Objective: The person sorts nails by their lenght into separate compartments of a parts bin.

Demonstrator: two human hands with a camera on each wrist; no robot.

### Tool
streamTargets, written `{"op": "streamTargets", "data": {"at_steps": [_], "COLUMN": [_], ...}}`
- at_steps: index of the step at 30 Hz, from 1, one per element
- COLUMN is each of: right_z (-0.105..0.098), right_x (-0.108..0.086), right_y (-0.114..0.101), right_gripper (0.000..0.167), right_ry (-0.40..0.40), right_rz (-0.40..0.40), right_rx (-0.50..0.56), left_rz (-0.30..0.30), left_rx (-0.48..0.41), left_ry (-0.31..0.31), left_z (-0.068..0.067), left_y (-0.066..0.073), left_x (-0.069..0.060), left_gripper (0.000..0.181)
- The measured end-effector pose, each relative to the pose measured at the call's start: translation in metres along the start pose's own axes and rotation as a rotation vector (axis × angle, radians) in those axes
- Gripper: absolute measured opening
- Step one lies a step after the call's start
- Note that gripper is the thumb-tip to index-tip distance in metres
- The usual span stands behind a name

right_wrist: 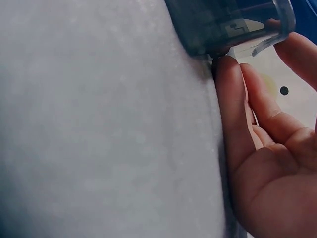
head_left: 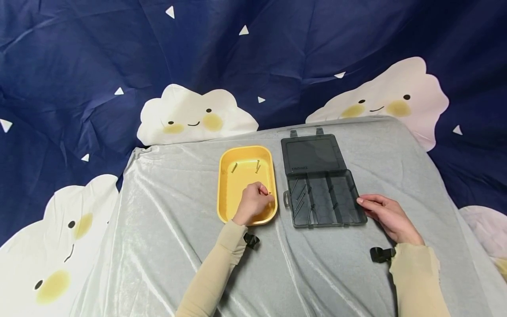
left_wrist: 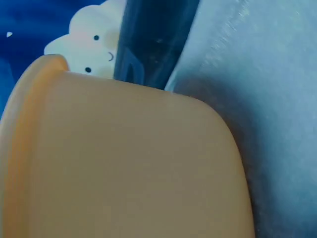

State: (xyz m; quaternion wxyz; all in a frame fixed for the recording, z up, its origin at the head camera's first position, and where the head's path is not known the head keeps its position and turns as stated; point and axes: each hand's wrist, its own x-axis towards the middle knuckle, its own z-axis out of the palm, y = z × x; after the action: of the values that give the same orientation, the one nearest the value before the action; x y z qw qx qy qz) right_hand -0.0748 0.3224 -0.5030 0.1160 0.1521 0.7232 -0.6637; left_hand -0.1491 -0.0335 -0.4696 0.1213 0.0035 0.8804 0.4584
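Note:
In the head view, my left hand (head_left: 255, 202) is inside the yellow tray (head_left: 222, 189), its fingers curled and pinching a small screw (head_left: 270, 193), mostly hidden by the fingertips. Two groups of screws (head_left: 234, 167) lie near the tray's far end. To the right, a dark see-through organizer box (head_left: 321, 211) lies with its lid (head_left: 314, 154) folded back. Several screws (head_left: 300, 198) are in its leftmost compartment. My right hand (head_left: 390, 215) holds the box's right edge; the right wrist view shows thumb and fingers (right_wrist: 230, 94) at a corner. The left wrist view shows only the tray's outer wall (left_wrist: 138, 158).
A grey cloth (head_left: 170, 189) with folds covers the table. Behind it hangs a dark blue curtain (head_left: 206, 48) printed with white clouds. A latch (head_left: 286, 199) sticks out from the box's left side, close to the tray. Black straps (head_left: 251, 240) sit at both wrists.

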Motion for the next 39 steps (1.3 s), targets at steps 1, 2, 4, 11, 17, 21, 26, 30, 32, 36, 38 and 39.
{"op": "streamTargets", "data": {"at_steps": [1, 2, 4, 11, 17, 21, 26, 30, 32, 36, 38, 39], "right_z": [0.0, 0.0, 0.0, 0.001, 0.001, 0.001, 0.001, 0.0, 0.0, 0.0, 0.001, 0.001], "right_x": [0.0, 0.0, 0.0, 0.001, 0.001, 0.001, 0.0, -0.001, -0.001, -0.001, -0.001, -0.001], "right_y": [0.0, 0.0, 0.001, 0.001, 0.001, 0.001, 0.0, 0.0, 0.0, 0.0, 0.0, 0.0], "right_gripper": [0.006, 0.006, 0.006, 0.006, 0.007, 0.007, 0.006, 0.007, 0.007, 0.007, 0.007, 0.007], "right_ry": [0.002, 0.003, 0.008, 0.022, 0.022, 0.024, 0.014, 0.009, 0.008, 0.011, 0.014, 0.015], "right_rz": [0.0, 0.0, 0.001, 0.01, 0.013, 0.007, 0.0, -0.004, -0.005, -0.001, 0.003, 0.005], "right_rx": [-0.005, -0.007, -0.014, -0.034, -0.064, -0.058, -0.012, -0.011, -0.016, -0.026, -0.036, -0.045], "left_rz": [-0.01, -0.017, -0.028, -0.022, -0.009, 0.006, 0.013, 0.006, 0.006, -0.001, 0.003, 0.003], "left_rx": [-0.03, -0.064, -0.14, -0.396, -0.565, -0.625, -0.679, -0.712, -0.725, -0.732, -0.729, -0.732], "left_ry": [-0.002, -0.004, -0.007, -0.005, -0.022, -0.038, -0.059, -0.069, -0.076, -0.093, -0.104, -0.112], "left_z": [0.0, -0.001, -0.001, -0.002, -0.003, -0.003, -0.004, -0.003, -0.002, 0.0, 0.001, 0.001], "left_y": [0.0, 0.001, 0.001, 0.006, 0.016, 0.023, 0.031, 0.036, 0.038, 0.044, 0.047, 0.048], "left_x": [0.0, 0.0, 0.0, 0.0, 0.001, 0.002, 0.002, 0.002, 0.002, 0.003, 0.003, 0.003], "left_gripper": [0.017, 0.017, 0.016, 0.018, 0.021, 0.024, 0.025, 0.026, 0.026, 0.026, 0.027, 0.027]}}
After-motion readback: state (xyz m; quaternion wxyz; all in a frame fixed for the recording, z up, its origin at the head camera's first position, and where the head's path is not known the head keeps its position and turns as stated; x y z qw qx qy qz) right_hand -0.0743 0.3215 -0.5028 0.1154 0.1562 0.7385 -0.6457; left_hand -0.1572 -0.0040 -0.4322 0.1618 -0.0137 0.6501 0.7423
